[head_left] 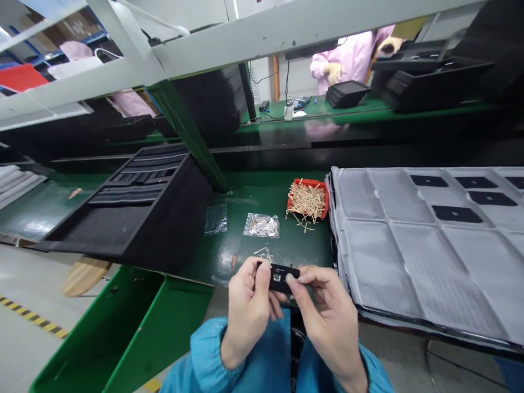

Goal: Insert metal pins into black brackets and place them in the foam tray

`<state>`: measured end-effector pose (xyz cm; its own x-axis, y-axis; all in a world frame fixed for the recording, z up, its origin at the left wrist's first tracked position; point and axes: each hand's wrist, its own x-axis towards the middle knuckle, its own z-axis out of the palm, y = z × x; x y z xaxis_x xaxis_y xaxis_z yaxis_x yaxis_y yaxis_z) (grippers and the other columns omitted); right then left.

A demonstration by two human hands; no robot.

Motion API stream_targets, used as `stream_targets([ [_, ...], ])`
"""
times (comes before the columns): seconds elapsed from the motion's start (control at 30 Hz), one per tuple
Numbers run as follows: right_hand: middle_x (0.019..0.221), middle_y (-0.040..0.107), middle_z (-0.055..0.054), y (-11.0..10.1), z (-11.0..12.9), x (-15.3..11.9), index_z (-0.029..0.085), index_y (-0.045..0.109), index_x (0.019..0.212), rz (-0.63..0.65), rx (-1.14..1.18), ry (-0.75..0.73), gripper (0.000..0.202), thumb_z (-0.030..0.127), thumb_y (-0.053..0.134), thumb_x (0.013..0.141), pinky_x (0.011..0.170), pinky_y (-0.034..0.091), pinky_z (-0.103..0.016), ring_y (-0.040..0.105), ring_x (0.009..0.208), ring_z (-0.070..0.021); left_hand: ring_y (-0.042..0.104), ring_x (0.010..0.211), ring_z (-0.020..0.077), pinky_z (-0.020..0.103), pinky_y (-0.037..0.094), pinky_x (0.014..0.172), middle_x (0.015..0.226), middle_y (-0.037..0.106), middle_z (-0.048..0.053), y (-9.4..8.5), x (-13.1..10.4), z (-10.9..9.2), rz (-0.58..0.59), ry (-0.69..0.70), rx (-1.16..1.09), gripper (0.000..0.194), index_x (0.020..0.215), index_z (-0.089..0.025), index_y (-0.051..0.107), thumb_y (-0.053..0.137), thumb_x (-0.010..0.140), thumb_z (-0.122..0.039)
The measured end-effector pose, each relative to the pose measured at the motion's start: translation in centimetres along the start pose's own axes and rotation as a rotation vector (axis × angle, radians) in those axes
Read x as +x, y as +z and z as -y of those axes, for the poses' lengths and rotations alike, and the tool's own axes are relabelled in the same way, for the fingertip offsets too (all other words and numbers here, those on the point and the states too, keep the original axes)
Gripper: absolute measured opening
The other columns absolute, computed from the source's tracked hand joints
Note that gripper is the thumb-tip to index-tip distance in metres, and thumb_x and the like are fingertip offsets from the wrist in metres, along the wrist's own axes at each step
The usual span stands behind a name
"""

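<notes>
A small flat black plate (279,277) with a square cutout is held up in front of my body, just off the bench's front edge. My left hand (250,305) pinches its left end between thumb and fingers. On the other end, my right hand (325,311) grips with thumb and forefinger, the thumb lying over the face near the cutout. Beyond the hands, a few loose pale slivers (264,252) lie on the green bench. A clear bag of small parts (262,225) and a flat clear bag (216,219) rest farther back.
A red bin (326,199) heaped with pale slivers stands behind, some spilled. Right, stacked grey trays (360,245) carry several black plates (456,214). Left are a large black box (118,229) and a green crate (135,327) below. A person in pink (356,60) works across the bench.
</notes>
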<state>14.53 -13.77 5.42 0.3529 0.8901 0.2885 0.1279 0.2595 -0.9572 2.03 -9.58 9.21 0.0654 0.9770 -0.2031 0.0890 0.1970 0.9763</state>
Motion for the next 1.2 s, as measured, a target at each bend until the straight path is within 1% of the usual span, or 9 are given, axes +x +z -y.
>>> stream_targets([
  [0.13,0.092,0.076,0.001,-0.3,0.4,0.0,0.027,0.061,0.1,-0.013,-0.135,-0.146,0.013,0.015,0.063,0.098,0.073,0.063,-0.019,0.078,0.082,-0.0137,0.058,0.032,0.0127,0.017,0.04,0.032,0.051,0.066,-0.002,-0.5,0.1,-0.4,0.092,-0.042,0.022,0.049,0.09,-0.02,0.059,0.072,0.085,-0.067],
  [0.27,0.093,0.08,-0.001,-0.5,1.1,0.1,0.025,0.064,0.114,-0.024,-0.344,-0.38,0.025,0.007,0.059,0.098,0.073,0.064,-0.021,0.079,0.078,-0.0147,0.053,0.034,0.0096,0.018,0.039,0.033,0.055,0.061,-0.005,-0.1,0.5,-0.3,0.02,0.032,0.101,0.04,0.078,-0.021,0.058,0.08,0.082,-0.054],
  [0.47,0.099,0.081,-0.007,-0.7,1.3,0.6,0.019,0.062,0.129,-0.019,-0.511,-0.539,0.035,0.004,0.059,0.098,0.076,0.063,-0.026,0.079,0.083,-0.0179,0.053,0.033,0.0099,0.02,0.039,0.038,0.048,0.056,-0.007,-0.7,-0.2,0.4,0.092,0.239,0.214,0.027,0.09,-0.022,0.064,0.059,0.102,-0.046],
  [0.57,0.092,0.079,-0.005,-0.7,1.4,0.8,0.02,0.064,0.118,-0.008,-0.43,-0.507,0.027,0.003,0.059,0.097,0.074,0.062,-0.027,0.077,0.081,-0.0168,0.061,0.038,0.0109,0.019,0.046,0.042,0.053,0.064,-0.005,-1.4,-0.5,0.4,0.143,0.452,0.261,0.019,0.1,-0.022,0.067,0.054,0.107,-0.034],
  [0.7,0.088,0.071,-0.004,-0.4,1.3,1.0,0.021,0.063,0.095,-0.027,-0.184,-0.374,0.02,0.003,0.054,0.096,0.072,0.062,-0.026,0.072,0.082,-0.0142,0.079,0.072,0.0164,0.022,0.062,0.065,0.088,0.08,0.005,-1.8,0.2,0.1,0.2,0.969,0.306,0.006,0.103,-0.019,0.071,0.065,0.102,-0.019],
  [0.83,0.086,0.07,-0.003,-0.3,0.5,1.1,0.02,0.065,0.092,-0.073,-0.013,-0.489,0.026,-0.004,0.055,0.093,0.068,0.062,-0.03,0.071,0.082,-0.0156,0.081,0.079,0.0184,0.024,0.067,0.071,0.091,0.082,0.006,-1.9,0.6,-0.7,0.179,1.221,0.375,0.012,0.108,-0.014,0.072,0.073,0.097,-0.018],
  [1.0,0.102,0.074,-0.01,-0.3,-0.2,1.6,0.015,0.069,0.115,-0.127,-0.01,-0.682,0.017,0.014,0.066,0.099,0.073,0.067,-0.041,0.075,0.093,-0.0221,0.082,0.084,0.02,0.026,0.07,0.076,0.096,0.083,0.009,-2.5,0.2,-2.1,0.179,1.248,0.423,0.017,0.101,-0.013,0.073,0.073,0.097,-0.03],
  [1.13,0.101,0.074,-0.008,-0.8,-0.3,1.6,0.016,0.071,0.109,-0.228,-0.117,-0.785,0.011,0.019,0.067,0.099,0.067,0.065,-0.038,0.074,0.089,-0.0201,0.082,0.084,0.0194,0.026,0.069,0.075,0.093,0.083,0.009,-2.9,-0.1,-2.9,0.207,1.239,0.459,0.021,0.101,-0.014,0.071,0.069,0.1,-0.035],
  [1.2,0.103,0.075,-0.008,-1.5,-0.6,1.2,0.018,0.072,0.106,-0.194,-0.212,-0.82,0.011,0.014,0.068,0.097,0.069,0.065,-0.04,0.074,0.092,-0.022,0.083,0.085,0.0194,0.025,0.069,0.076,0.093,0.083,0.01,-2.9,-0.2,-3.2,0.226,1.235,0.476,0.022,0.101,-0.013,0.071,0.068,0.1,-0.035],
])
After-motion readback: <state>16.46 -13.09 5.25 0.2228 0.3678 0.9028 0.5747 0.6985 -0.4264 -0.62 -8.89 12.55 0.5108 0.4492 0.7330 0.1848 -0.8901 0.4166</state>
